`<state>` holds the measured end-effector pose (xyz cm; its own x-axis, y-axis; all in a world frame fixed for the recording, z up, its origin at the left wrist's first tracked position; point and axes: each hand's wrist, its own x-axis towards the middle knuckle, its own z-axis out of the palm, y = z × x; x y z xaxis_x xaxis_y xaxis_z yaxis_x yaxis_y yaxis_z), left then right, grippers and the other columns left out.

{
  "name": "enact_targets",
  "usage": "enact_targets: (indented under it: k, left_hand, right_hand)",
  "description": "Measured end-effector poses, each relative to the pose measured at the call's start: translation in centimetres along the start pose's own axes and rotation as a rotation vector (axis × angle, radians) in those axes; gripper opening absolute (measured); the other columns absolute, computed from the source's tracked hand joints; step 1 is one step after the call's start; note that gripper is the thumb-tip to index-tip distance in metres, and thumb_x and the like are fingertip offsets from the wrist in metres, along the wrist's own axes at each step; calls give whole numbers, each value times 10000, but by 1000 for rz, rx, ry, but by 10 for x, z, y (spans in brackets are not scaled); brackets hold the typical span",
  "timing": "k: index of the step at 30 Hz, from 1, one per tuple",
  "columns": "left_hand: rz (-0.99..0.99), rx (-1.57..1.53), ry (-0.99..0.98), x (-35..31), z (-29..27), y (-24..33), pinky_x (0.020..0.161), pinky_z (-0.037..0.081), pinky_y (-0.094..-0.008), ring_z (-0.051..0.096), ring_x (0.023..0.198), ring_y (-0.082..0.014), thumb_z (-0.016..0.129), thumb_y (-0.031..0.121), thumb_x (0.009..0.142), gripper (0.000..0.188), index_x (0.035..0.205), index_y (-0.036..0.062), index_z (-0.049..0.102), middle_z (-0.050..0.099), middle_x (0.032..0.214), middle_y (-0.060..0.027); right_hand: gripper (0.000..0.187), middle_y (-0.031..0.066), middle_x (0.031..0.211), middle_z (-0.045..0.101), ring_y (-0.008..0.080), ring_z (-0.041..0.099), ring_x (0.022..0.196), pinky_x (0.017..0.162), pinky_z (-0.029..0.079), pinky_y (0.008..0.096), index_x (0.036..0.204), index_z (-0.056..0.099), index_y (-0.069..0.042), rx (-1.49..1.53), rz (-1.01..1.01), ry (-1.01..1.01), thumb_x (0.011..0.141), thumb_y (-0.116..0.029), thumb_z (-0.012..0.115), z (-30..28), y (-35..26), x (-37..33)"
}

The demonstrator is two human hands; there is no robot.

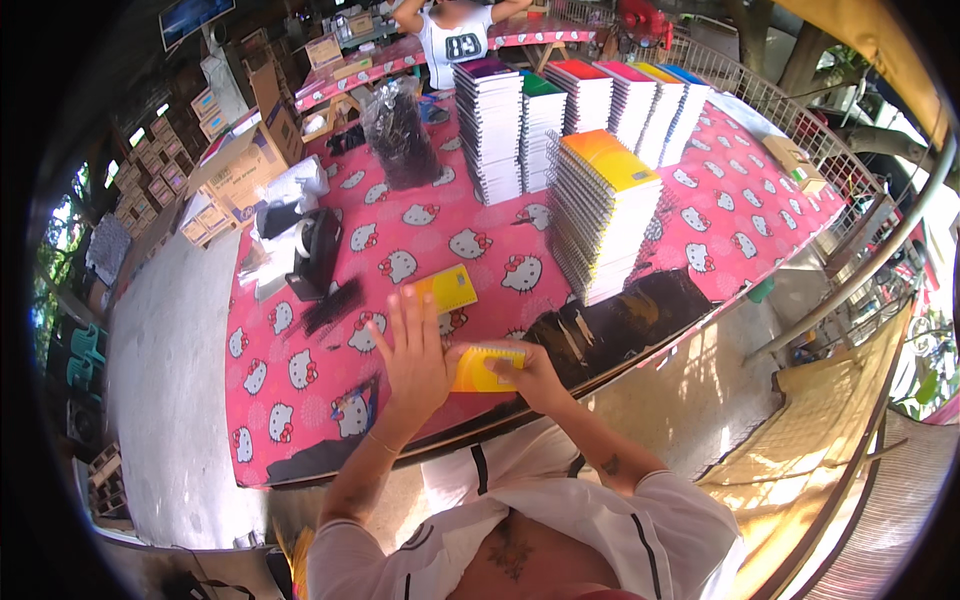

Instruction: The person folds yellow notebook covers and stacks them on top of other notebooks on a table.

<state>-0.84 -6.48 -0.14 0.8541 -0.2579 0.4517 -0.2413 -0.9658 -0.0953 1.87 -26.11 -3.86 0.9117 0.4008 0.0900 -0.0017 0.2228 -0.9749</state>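
Note:
In my right hand (535,377) is a small yellow spiral notebook (480,370), gripped at its right end with the thumb on top, over the near edge of the table. My left hand (412,350) is raised upright at the notebook's left end, palm flat and fingers spread, holding nothing. Just beyond its fingertips a yellow notebook or cover (450,288) lies flat on the pink tablecloth (420,215). A tall stack of yellow-and-orange spiral notebooks (605,215) stands beyond my right hand.
Farther back rise several more notebook stacks, among them a purple-topped one (490,130). A dark plastic-wrapped bundle (400,135), a black tape dispenser (318,255) and a cardboard box (245,170) are to the left. Bare dark board (640,320) shows near the front edge. Another person (455,40) is behind the table.

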Motion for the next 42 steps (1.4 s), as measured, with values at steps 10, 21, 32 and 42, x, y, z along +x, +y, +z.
enact_targets:
  k: [10,21,32,42]
  left_hand:
    - [134,-99,-16,-9,-4,21,1141,132,-717,265,1498,-412,517,541,950,819,1483,-66,384,345,1563,-280]
    - [196,-300,35,-10,14,41,1155,85,-691,316,1486,-358,491,479,999,691,1470,-22,417,382,1553,-235]
    - [235,-247,-133,-40,34,48,1154,106,-690,296,1473,-434,483,516,991,772,1481,-71,379,347,1554,-277]
    - [258,-306,-82,-27,26,59,1164,132,-667,241,1508,-399,463,573,975,842,1507,-68,338,302,1580,-277]
  right_hand:
    - [374,51,1126,703,94,626,1023,900,518,265,1302,616,35,49,1,50,955,-88,683,-11,-7,-5]
    - [289,66,1048,715,102,646,946,841,528,270,1228,651,-2,-204,-163,95,949,-70,682,-33,7,8]
    - [229,115,922,738,122,673,837,765,536,304,1133,700,-4,-301,-116,25,917,-76,676,-29,31,9]
    - [176,164,848,709,175,655,718,688,522,345,1044,698,13,-321,-258,56,904,-94,681,-31,32,15]
